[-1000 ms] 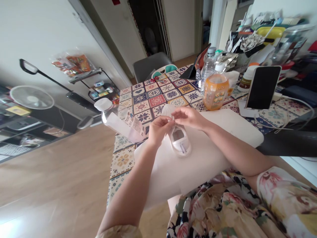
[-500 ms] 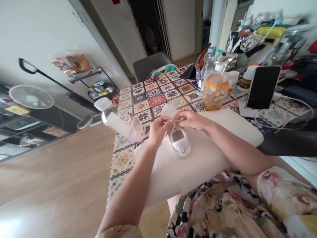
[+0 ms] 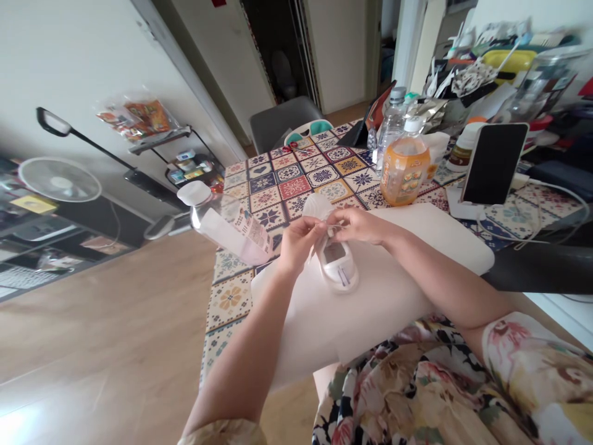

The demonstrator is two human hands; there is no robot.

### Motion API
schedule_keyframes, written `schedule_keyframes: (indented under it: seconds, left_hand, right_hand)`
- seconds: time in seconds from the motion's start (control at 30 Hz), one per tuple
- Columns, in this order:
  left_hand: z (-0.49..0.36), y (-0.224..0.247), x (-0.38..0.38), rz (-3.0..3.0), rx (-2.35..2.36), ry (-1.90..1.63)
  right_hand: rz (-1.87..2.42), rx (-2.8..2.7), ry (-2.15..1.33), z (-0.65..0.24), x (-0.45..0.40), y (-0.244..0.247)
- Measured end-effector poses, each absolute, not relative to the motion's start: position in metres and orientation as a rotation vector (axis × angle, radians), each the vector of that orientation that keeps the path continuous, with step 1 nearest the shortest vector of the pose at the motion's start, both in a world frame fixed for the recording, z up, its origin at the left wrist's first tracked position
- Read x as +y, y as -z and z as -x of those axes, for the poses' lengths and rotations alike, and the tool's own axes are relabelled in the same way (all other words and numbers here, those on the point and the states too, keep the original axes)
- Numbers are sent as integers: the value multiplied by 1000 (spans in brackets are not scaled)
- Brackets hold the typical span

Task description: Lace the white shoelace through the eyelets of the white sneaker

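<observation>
Head view: a white shoe (image 3: pixel 341 275) lies on a white mat (image 3: pixel 319 334) over the patterned tabletop (image 3: pixel 293 185), toe pointing away from the person.
Left hand: the left hand (image 3: pixel 299 244) reaches in above the shoe, wrist bent inward, thumb and fingers pinched narrowly on a pale shoelace (image 3: pixel 330 232).
Right hand: the right hand (image 3: pixel 359 225) meets it from the other side, palm turned down, fingers curled and closed on the same lacing; the fingertips nearly touch.
Forearms: both slant inward from the lower corners, elbows bent.
Left bottle: a white-capped clear bottle (image 3: pixel 222 228) stands beside the left hand, pale pink near its base; whether that is liquid, I cannot tell.
Orange bottle: an orange-labelled bottle (image 3: pixel 404 173) stands beyond the right hand, contents unclear.
Clear bottle: a capped clear bottle (image 3: pixel 393 123) is just behind it.
Writing: both labels carry print too blurred to read.
</observation>
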State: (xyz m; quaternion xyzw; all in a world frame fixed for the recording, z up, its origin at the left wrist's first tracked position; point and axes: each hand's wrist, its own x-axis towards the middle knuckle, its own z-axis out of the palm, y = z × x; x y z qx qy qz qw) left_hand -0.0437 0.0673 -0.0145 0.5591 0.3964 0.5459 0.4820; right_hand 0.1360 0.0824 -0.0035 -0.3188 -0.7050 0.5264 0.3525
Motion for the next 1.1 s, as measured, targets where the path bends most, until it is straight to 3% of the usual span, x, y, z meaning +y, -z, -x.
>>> schedule_keyframes:
  seconds: [0.13,0.33,0.73,0.97,1.1]
  left_hand:
    - [45,17,68,-1361,976,-1323]
    - [52,22,74,-1354,933,-1197]
    - [59,36,90,-1467,1247,-1269]
    - [56,35,86,-1508,1285,-1335]
    - [60,30,86,-1597,1291,-1314]
  right_hand:
    - [799,-1928,-789,-129,80,8]
    - [533,-2017,-476,-135,80,0]
    - [382,-2192,-902,-153,75,-15]
    - [358,-2218,-979,-153,76,-15]
    - [562,-2230,-931,-155,79,-13]
